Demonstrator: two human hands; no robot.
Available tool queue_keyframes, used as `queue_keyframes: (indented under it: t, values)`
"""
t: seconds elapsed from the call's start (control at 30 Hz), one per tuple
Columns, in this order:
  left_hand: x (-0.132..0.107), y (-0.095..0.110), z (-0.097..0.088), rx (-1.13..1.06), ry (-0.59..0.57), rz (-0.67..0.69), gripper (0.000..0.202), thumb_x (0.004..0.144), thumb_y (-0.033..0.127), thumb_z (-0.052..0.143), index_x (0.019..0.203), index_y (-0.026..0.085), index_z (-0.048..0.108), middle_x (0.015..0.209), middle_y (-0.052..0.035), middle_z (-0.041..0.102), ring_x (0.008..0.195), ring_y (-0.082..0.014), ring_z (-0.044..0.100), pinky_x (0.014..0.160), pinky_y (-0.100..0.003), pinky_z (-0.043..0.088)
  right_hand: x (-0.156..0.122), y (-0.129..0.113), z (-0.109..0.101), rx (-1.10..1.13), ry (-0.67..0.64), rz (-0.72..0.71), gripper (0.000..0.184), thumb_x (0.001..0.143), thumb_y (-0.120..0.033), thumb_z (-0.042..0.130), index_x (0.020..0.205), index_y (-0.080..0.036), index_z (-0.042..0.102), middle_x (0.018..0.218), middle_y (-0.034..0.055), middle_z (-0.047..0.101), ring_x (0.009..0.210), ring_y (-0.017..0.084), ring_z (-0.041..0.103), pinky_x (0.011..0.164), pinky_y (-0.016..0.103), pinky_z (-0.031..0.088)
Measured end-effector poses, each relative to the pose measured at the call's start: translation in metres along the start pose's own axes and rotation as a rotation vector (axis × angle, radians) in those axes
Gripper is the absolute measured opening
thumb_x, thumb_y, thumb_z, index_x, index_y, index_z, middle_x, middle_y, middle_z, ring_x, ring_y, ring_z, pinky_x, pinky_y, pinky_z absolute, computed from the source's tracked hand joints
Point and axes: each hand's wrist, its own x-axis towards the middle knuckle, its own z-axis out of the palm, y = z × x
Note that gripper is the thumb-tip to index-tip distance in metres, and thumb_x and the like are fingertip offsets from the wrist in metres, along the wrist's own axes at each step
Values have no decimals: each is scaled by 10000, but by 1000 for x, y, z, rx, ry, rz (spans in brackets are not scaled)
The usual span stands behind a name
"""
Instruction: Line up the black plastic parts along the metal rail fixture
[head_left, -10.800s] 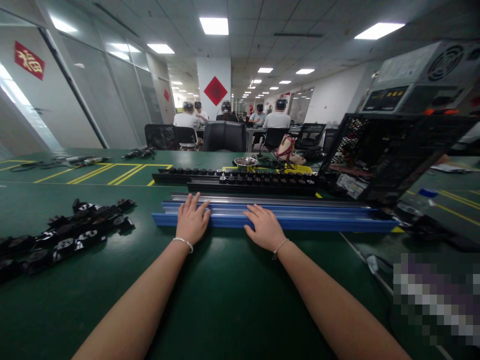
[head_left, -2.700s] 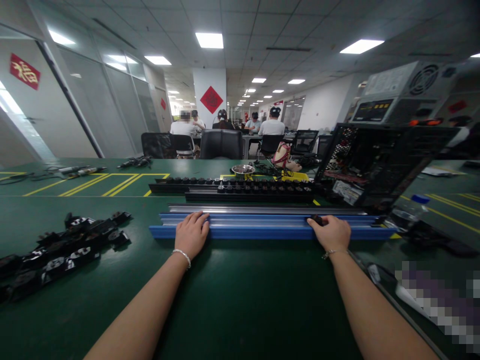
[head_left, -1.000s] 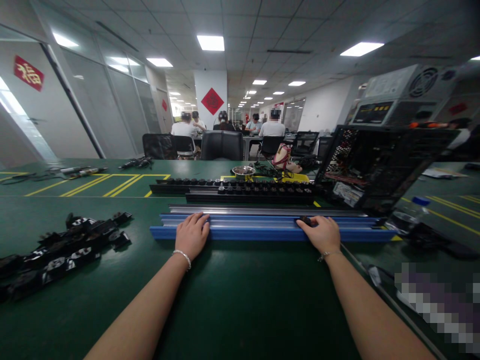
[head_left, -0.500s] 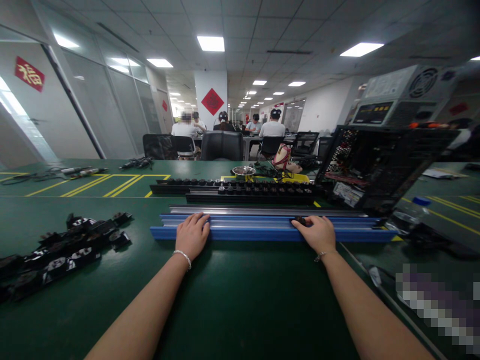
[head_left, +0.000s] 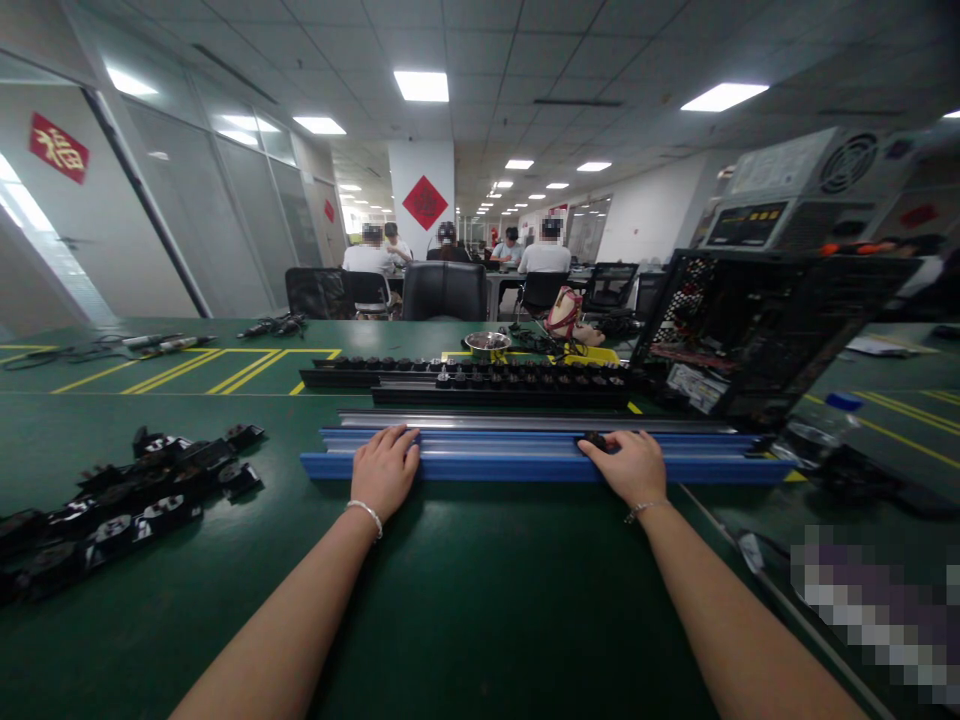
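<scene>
Left hand (head_left: 385, 468) unclenched on blue rail (head_left: 495, 468), right hand (head_left: 636, 468) gripping black part (head_left: 593, 440)
Rail lies parallel to far edge of surface (head_left: 480, 600)

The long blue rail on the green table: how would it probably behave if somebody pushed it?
The blue rail is probably stiff: it looks straight from end to end. It seems unlikely to roll, as its sides look flat, not round. Its smooth, glossy surface may slide easily, though the left hand resting on it could steady it.
</scene>
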Motion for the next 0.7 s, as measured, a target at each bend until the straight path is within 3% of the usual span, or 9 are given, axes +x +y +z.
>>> queue_keyframes:
  t: [0.7]
  values:
    - [1, 0, 0, 18, -10, -3, 380, 880, 371, 319, 1168, 298, 556, 1262, -6, 548, 1176, -208, 441, 942, -383, 355, -1, -12, 2, 6, -16, -28, 444, 706, -644, 471, 593, -221, 545, 694, 47, 634, 749, 226, 569, 915, 409, 320]
